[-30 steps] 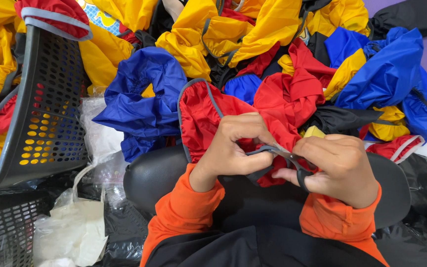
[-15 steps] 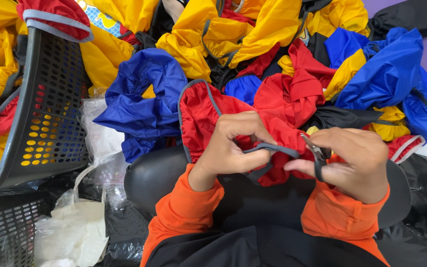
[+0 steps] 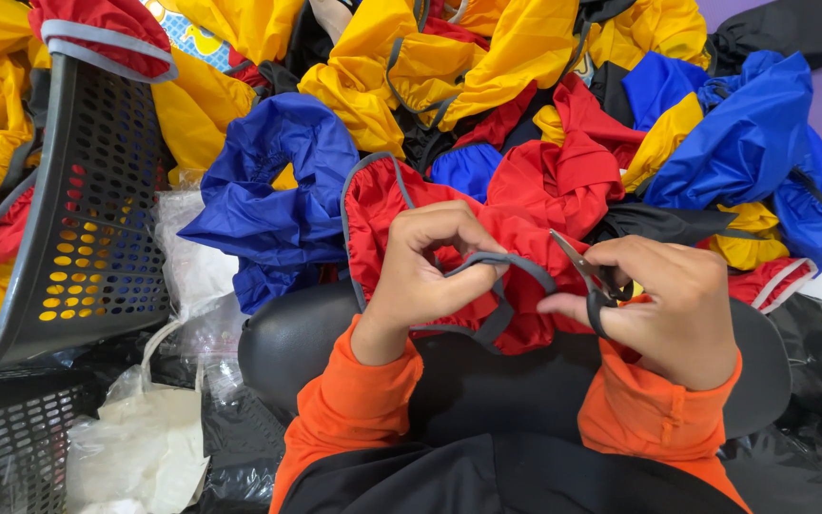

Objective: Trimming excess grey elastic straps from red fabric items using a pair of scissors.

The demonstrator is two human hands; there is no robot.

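Right hand (image 3: 673,319) around small scissors (image 3: 590,276) — blades up-left, toward grey band (image 3: 501,262)

Free room: dark rounded seat surface (image 3: 297,347) at 7 o'clock of left hand (image 3: 425,271), and black cloth (image 3: 497,381) between both orange sleeves. Blocked: heaped red, blue and yellow nylon garments (image 3: 525,57) from 10 to 2 o'clock; tilted black perforated plastic basket (image 3: 97,209) at 9 o'clock; white plastic bag (image 3: 135,447) at 8 o'clock
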